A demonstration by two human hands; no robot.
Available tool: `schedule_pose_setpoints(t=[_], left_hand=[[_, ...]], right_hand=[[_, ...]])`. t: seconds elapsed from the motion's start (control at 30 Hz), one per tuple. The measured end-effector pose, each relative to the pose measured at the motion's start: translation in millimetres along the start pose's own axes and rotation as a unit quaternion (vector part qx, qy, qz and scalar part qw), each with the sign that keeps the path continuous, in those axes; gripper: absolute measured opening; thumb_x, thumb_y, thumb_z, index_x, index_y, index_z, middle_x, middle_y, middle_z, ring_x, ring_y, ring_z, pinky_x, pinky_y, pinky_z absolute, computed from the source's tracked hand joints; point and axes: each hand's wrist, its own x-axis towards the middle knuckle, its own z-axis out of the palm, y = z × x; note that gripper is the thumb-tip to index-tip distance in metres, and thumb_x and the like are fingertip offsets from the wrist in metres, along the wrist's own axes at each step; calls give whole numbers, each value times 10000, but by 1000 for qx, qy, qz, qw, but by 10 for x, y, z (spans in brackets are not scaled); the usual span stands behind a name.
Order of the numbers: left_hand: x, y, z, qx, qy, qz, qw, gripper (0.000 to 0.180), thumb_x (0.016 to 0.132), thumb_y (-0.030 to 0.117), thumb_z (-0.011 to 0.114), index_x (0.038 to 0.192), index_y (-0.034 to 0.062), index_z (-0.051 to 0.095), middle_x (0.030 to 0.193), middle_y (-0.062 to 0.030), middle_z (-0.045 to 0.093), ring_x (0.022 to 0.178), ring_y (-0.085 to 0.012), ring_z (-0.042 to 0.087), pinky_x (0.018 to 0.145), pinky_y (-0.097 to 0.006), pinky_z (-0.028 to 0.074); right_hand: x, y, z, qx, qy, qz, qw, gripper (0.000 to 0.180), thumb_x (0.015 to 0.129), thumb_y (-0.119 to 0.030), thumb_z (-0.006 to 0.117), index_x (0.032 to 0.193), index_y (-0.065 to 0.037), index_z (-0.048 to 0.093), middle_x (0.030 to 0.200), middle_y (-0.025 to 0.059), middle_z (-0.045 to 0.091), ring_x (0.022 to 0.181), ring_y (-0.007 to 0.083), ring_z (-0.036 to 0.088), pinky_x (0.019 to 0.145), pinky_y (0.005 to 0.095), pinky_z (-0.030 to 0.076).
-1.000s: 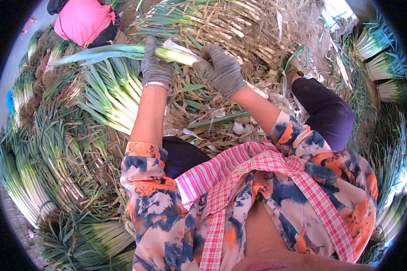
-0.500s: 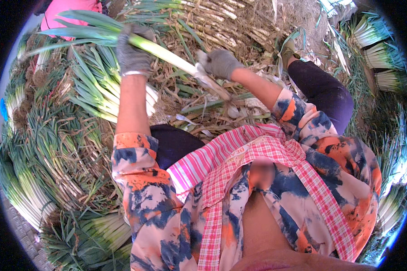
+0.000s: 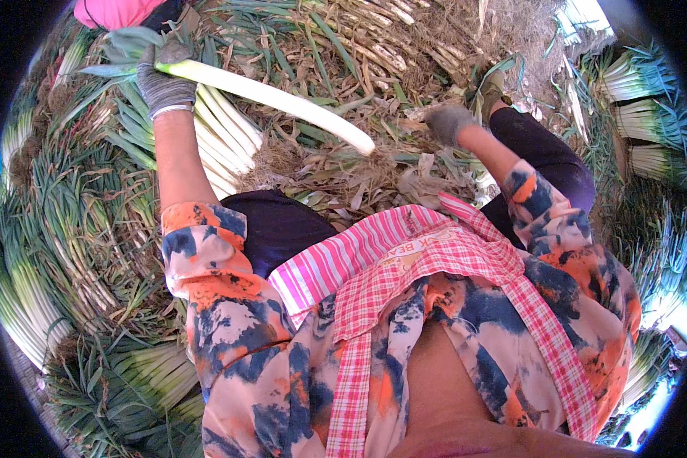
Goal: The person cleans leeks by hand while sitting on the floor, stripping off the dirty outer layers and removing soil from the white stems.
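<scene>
A: Start at the far left. What lies there?

B: A white-stemmed bundle (image 3: 27, 305) of leeks by the edge, and just right of it a heap of leafy leeks (image 3: 72, 221) with long green tops. At the top is a bit of a co-worker's pink garment (image 3: 118, 9). Lower down sits a green-topped bundle (image 3: 156, 374), its pale stalks pointing right.

A: And the left hand (image 3: 164, 80)?

B: It wears a grey glove and is closed around a single leek (image 3: 282, 99), up near where the green leaves begin.

A: Where does that leek run?

B: The leaves stick out left of the fist. The clean white stem slopes down to the right, passing above a row of white stems (image 3: 225, 137), and its end is over the dry leaf litter (image 3: 336, 183). I can't tell whether the end touches it.

A: What's beyond the litter?

B: Leeks with brown, dry leaves (image 3: 366, 46) lie spread along the top. Nearer the body is a pink checked apron (image 3: 435, 263) over a patterned shirt.

A: Now the right hand (image 3: 448, 122).

B: Gloved too, well apart from the held leek, low over the litter and just beside a shoe (image 3: 490, 95). It's blurred, so I can't tell whether its fingers grip anything.

A: And last, the far right?

B: Past the dark trouser leg (image 3: 546, 153), three stacked bundles (image 3: 649, 118) of leeks, white stems left, green tops right.
</scene>
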Motion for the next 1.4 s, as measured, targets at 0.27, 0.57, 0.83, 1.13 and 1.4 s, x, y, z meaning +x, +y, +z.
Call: schedule_pose_setpoints(t=[0.27, 0.57, 0.83, 1.13, 1.4], left_hand=[[351, -100, -60, -267, -448, -236, 820, 518, 794, 271, 482, 1119, -125, 405, 1038, -223, 526, 894, -279, 534, 799, -336, 431], [128, 547, -961, -169, 2, -7, 986, 239, 761, 249, 468, 593, 122, 354, 518, -4, 341, 475, -163, 380, 475, -311, 347], [-148, 782, -921, -20, 234, 121, 964, 184, 759, 212, 520, 675, 92, 409, 518, -16, 363, 466, -182, 377, 447, -306, 358], [83, 1848, -1144, 175, 323, 257, 894, 387, 810, 302, 514, 1085, 34, 467, 971, -122, 535, 821, -243, 530, 765, -383, 432], [672, 1038, -1127, 643, 382, 220, 626, 436, 780, 205, 534, 1075, -80, 387, 1013, -250, 517, 852, -318, 551, 728, -375, 449]], right_hand=[[-88, -1187, -1599, 562, 364, -404, 623, 358, 831, -284, 480, 1087, -35, 512, 1033, 135, 549, 911, 216, 547, 803, 308, 422], [-786, -112, 167, 322, 146, -200, 914, 249, 805, -255, 543, 908, -32, 581, 860, 123, 567, 745, 279, 542, 676, 353, 430], [-201, -853, -1208, 221, 487, -289, 794, 579, 726, -264, 617, 1213, -53, 386, 1112, 178, 507, 999, 313, 512, 831, 373, 420], [527, -2828, -1400, 628, 238, -402, 623, 387, 796, -210, 541, 1145, -51, 488, 1054, 148, 559, 964, 233, 541, 848, 314, 410], [1245, -3260, -1350, 664, 134, -337, 654, 370, 821, -200, 485, 1155, -44, 449, 894, 137, 589, 771, 228, 577, 695, 347, 453]])
